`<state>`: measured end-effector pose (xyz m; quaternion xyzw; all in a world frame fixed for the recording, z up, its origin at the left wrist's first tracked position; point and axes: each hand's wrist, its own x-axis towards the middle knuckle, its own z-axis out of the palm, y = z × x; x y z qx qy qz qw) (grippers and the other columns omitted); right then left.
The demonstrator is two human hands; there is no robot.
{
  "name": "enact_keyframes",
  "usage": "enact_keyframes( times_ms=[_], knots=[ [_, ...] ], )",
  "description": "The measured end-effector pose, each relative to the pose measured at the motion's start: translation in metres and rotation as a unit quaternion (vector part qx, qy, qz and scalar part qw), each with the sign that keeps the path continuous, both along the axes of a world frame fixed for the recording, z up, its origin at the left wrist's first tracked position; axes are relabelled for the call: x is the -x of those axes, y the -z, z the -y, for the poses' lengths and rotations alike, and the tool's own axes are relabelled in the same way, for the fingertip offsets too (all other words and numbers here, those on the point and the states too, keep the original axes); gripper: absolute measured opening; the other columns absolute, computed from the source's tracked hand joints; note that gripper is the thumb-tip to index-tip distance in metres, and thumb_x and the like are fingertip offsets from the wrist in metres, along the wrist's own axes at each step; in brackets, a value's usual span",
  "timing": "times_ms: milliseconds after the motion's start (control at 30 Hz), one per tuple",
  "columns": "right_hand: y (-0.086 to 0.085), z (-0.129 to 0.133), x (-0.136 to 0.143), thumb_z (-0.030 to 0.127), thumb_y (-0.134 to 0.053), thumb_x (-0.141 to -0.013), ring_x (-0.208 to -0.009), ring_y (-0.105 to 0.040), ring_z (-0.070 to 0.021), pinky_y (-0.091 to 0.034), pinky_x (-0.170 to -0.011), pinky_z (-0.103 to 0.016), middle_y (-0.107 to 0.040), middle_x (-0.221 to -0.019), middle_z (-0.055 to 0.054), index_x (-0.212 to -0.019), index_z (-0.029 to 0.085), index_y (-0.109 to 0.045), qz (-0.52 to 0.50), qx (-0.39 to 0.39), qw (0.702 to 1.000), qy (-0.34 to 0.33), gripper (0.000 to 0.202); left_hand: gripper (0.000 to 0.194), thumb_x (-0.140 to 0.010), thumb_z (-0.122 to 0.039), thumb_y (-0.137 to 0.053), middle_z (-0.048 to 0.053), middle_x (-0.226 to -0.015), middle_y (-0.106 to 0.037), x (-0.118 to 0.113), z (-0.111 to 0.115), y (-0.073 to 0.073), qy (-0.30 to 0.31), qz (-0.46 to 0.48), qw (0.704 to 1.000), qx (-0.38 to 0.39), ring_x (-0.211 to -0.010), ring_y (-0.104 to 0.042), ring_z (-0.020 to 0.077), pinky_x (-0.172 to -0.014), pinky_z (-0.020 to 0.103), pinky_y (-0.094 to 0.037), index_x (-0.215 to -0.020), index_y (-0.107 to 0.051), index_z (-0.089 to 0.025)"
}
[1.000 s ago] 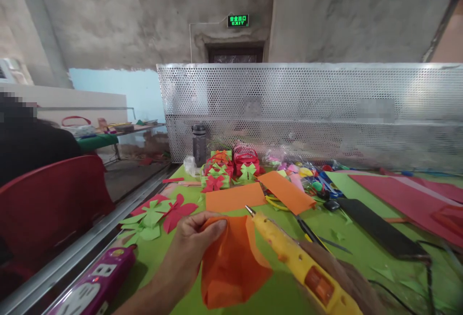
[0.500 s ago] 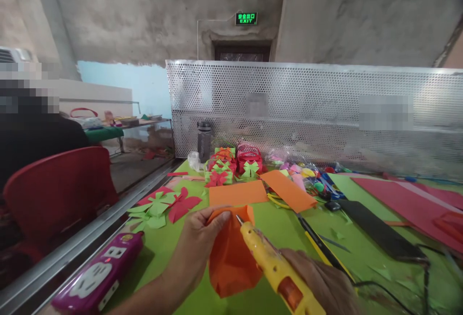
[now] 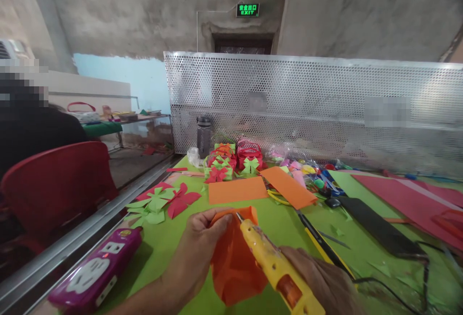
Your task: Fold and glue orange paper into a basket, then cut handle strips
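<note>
An orange paper piece, folded into a pouch-like shape, is pinched at its top left edge by my left hand. My right hand is wrapped round a yellow glue gun, partly hidden behind it. The gun's metal tip rests at or just over the paper's upper edge, close to my left thumb; whether it touches is unclear. Beyond the hands lie two flat orange strips, one level and one slanted. Red and green paper cutouts are at the left.
A purple power strip lies at the near left. At right are a yellow-and-black cutter, a black phone-like slab and red sheets. Small decorated boxes and a bottle stand behind. A person sits at far left.
The view has tilted down slightly. The lower part of the orange paper has swung a little to the right, while both hands keep their holds and the gun's tip stays near the edge.
</note>
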<state>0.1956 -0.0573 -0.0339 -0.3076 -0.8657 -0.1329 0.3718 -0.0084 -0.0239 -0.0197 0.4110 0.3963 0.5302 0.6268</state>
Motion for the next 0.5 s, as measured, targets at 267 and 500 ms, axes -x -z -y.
enact_keyframes(
  times_ms=[267, 500],
  knots=[
    [0.0017, -0.0033, -0.0033, 0.026, -0.034, -0.094, -0.055, -0.067, -0.0159, -0.05, -0.047, -0.021, -0.067, -0.068, -0.004, -0.112, 0.013, -0.041, 0.019, -0.027, 0.999, 0.002, 0.024, 0.02, -0.074, -0.03, -0.068, 0.007, -0.073, -0.072, 0.0001, -0.0002, 0.0037, 0.031, 0.03, 0.999, -0.016, -0.062, -0.066, 0.0195, -0.061, 0.027, -0.051, -0.087, -0.072, -0.015],
    [0.0046, -0.0046, -0.0058, 0.024, -0.033, -0.094, -0.058, -0.067, -0.0163, -0.051, -0.049, -0.022, -0.068, -0.071, -0.007, -0.114, 0.011, -0.041, 0.017, -0.025, 1.0, -0.009, 0.026, 0.02, -0.071, -0.03, -0.072, 0.006, -0.071, -0.072, -0.0007, -0.0008, 0.0028, 0.034, 0.037, 0.999, -0.006, -0.062, -0.067, 0.0192, -0.06, 0.026, -0.052, -0.084, -0.073, -0.016]
  ],
)
